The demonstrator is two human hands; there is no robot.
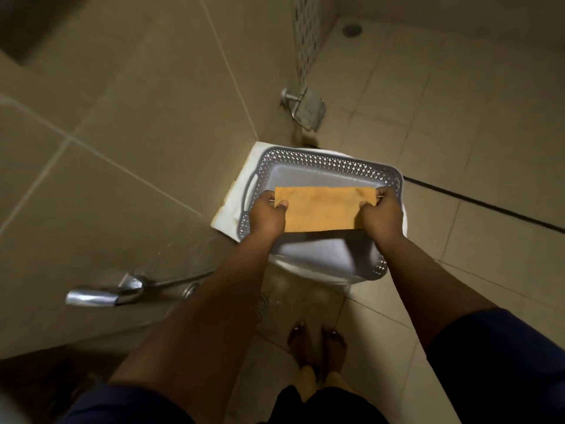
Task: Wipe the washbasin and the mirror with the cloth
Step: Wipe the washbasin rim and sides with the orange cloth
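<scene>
An orange-yellow cloth (321, 209) is stretched flat between my hands above a grey perforated plastic basket (324, 165). My left hand (267, 215) pinches the cloth's left edge, and my right hand (382, 214) pinches its right edge. The basket rests on a white toilet (237, 191) in the corner. Neither the washbasin nor the mirror is in view.
A chrome hand spray (101, 295) with its hose hangs on the tiled wall at lower left. A metal paper holder (305, 108) is fixed to the wall above the toilet. A floor drain (263, 306) lies near my feet (318, 341). A dark strip (483, 205) crosses the tiled floor at right.
</scene>
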